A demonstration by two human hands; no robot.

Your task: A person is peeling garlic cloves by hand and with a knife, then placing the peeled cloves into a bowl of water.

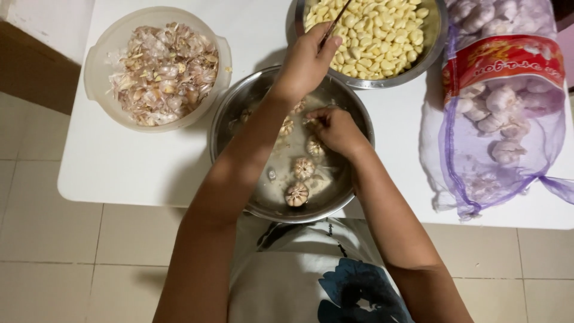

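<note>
1. The left hand (306, 60) is closed around a thin dark stick-like tool (335, 24), pinched between thumb and fingers; its tip points up over the far bowl.
2. The right hand (336, 128) sits just below and to the right of the left one, fingers curled together on something small at its fingertips, probably a garlic piece; what it is cannot be told for sure.
3. Under both hands stands a steel bowl (239, 107) holding a little water and a few whole garlic bulbs (297, 193), the nearest ones just below the right hand.
4. Just beyond the left hand is a second steel bowl (431, 36), heaped with peeled garlic cloves (376, 36).
5. Well to the left of the hands, a pale plastic bowl (98, 66) is full of garlic skins (164, 72).
6. To the right of the right hand lies a purple mesh sack (502, 119) of unpeeled bulbs.
7. All rest on a white desk (119, 167) above a tiled floor (48, 239).
</note>
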